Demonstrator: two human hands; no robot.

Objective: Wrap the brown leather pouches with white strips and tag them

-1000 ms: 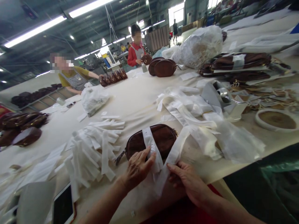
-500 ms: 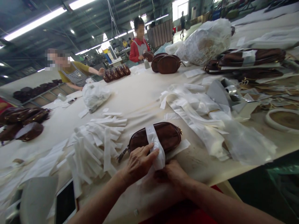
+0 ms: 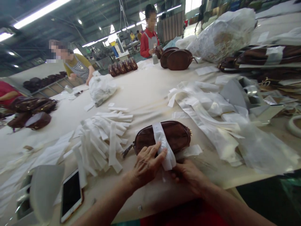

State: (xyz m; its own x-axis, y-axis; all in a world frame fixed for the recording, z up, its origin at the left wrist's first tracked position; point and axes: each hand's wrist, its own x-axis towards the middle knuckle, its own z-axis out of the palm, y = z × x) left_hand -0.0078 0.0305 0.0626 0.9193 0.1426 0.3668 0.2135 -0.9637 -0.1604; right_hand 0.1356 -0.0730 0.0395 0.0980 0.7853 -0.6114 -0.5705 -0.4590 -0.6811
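A small brown leather pouch (image 3: pixel 177 136) with a zip and a braided pull lies on the table before me. Around its middle runs a white paper-like strip (image 3: pixel 160 131). My left hand (image 3: pixel 147 163) is at the pouch's near edge, thumb and fingers closed on the strip against the leather. Close beside the strip's loose lower end is my right hand (image 3: pixel 190 174), its fingers curled and partly hidden; they appear to pinch that end. Another white strip (image 3: pixel 191 150) lies flat by the pouch's right side.
Loose white strips (image 3: pixel 98 141) are heaped on the left, near a phone (image 3: pixel 71 194) and a grey tape dispenser (image 3: pixel 44 188). Clear plastic bags (image 3: pixel 211 116) and a second dispenser (image 3: pixel 244 97) lie right. Brown pouches (image 3: pixel 176 59) stand farther back. Two co-workers stand across the table.
The view has shifted, so the table's contents appear farther right or higher. Both hands stay at the pouch and strip. The left co-worker's arm has drawn back from the row of pouches.
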